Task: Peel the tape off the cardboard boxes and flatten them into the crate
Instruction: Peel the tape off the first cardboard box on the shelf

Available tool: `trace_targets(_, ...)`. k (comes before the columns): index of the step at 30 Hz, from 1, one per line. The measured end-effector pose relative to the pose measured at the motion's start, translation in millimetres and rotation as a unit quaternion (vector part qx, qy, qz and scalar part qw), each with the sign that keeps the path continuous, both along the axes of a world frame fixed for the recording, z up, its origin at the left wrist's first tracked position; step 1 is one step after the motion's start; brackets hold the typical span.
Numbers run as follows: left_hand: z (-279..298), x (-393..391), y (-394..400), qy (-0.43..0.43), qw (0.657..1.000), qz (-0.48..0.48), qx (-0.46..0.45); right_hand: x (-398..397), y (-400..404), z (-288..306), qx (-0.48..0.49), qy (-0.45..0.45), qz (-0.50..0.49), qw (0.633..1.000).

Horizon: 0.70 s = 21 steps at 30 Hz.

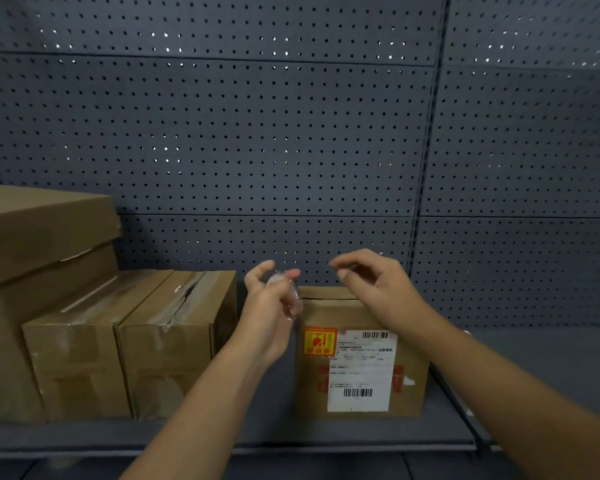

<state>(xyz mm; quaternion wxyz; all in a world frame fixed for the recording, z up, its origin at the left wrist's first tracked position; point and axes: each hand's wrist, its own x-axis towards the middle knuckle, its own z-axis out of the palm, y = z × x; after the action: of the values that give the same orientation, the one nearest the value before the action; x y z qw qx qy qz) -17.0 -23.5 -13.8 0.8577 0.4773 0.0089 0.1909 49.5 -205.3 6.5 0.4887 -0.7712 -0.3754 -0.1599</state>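
Grey pegboard wall [291, 133] backs a grey shelf [326, 434], whose front edge runs below the boxes. Labelled cardboard box [361, 362] stands mid-shelf, open shelf to its right. Left hand [271, 306] pinches a crumpled wad of clear tape [288, 296] beside the box's upper left corner. Right hand [374, 282] hovers over the top edge, fingers loosely curled, holding nothing visible. Taped boxes [125, 344] crowd the left, a narrow gap between.
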Motion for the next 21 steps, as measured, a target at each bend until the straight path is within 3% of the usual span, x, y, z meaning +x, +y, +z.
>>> trace_targets(3, 20, 0, -15, -0.014, 0.997, -0.070, -0.002, -14, 9, 10, -0.025, 0.016, 0.100, 0.995)
trace_targets(6, 31, 3, -19, -0.027, 0.987, -0.152, -0.050, -16, 9, 15, -0.039, 0.007, 0.128, 0.991)
trace_targets(9, 36, 4, -19, -0.041, 0.967, -0.233, -0.097, -13, 3, 16, -0.041, -0.022, 0.117, 0.992)
trace_targets(14, 34, 9, -29, -0.046, 0.950, -0.299, -0.075, -9, 2, 19, -0.052, -0.061, 0.090, 0.993)
trace_targets(17, 36, 15, -36, -0.013, 0.960, -0.279, -0.018, 2, -4, 20, -0.027, -0.111, 0.022, 0.993)
trace_targets(21, 33, 29, -36, 0.027, 0.963, -0.267, -0.001, 12, -10, 19, -0.029, -0.089, -0.003, 0.996)
